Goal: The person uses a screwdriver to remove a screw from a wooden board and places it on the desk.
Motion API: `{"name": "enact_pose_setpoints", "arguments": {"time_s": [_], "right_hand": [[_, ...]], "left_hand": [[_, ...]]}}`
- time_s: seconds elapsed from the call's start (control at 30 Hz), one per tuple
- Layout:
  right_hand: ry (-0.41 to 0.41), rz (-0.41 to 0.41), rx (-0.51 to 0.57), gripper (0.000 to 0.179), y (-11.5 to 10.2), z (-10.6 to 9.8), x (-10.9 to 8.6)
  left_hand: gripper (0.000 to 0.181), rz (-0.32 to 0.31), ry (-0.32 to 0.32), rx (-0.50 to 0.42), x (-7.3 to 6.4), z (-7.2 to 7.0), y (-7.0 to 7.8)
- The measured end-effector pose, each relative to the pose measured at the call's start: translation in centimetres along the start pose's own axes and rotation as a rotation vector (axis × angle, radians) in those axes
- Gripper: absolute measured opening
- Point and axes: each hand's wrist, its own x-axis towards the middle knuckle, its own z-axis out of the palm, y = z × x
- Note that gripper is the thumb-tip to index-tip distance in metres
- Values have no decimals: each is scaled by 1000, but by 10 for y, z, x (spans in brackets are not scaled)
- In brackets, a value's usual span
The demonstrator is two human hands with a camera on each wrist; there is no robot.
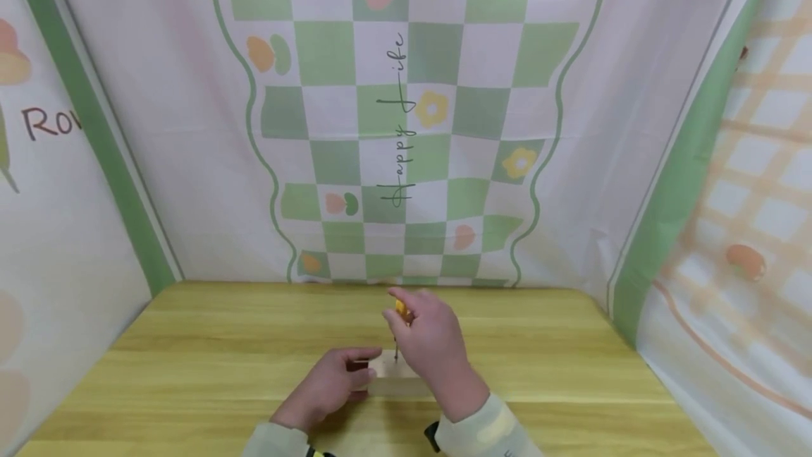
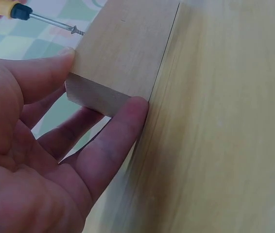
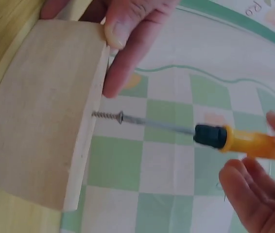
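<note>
Head view: we find the left hand (image 1: 333,381) reaching in low from the near side, fingers pinching the left end of a pale wooden block (image 1: 401,387). Right hand (image 1: 434,333) stands higher, over the block's right part, fingers curled about the yellow handle of a screwdriver (image 1: 402,307); shaft runs down, roughly upright, to the block's top. Block sits on the near middle of the worktop (image 1: 209,344). Worktop surface extends left, right and beyond the hands; side edges slant inward to a far edge, where a checked cloth (image 1: 428,161) hangs.

Left wrist view: fingertips bear on the block's end from differing sides, one over the corner of the broad face, another by the edge nearest the screw. Palm stands off the wood; we note a gap between. Worktop runs along the block's long lower edge.

Right wrist view: screw (image 3: 107,116) juts from the block's narrow face, thread showing, head at the driver's tip. Driver lies nearly in line with it. Open space flanks the shaft between block and right hand. Handle blurred; we cannot tell which right fingertips touch it.
</note>
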Motion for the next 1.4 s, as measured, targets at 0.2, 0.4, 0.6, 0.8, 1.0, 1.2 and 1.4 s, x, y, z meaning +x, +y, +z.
{"name": "enact_pose_setpoints", "arguments": {"time_s": [0.2,0.4,0.6,0.8,1.0,1.2,1.4], "right_hand": [[-8,-90,21,27,-1,1,1],[-276,-43,267,21,13,-10,11],[-323,92,339,27,23,-15,11],[-138,98,78,40,5,-3,-1],[57,17,-53,30,-5,4,-5],[47,-51,-5,33,-1,4,-3],[-261,-47,244,31,10,-9,9]], "left_hand": [[35,15,-2,-9,0,0,-1],[39,-10,-3,-26,2,-1,-2],[39,-10,-10,-16,3,-1,-1],[38,-7,-1,-4,3,-1,-2],[38,4,8,-12,2,0,-3],[37,2,6,-18,2,-1,-2],[35,-16,-8,-20,3,-2,-2]]}}
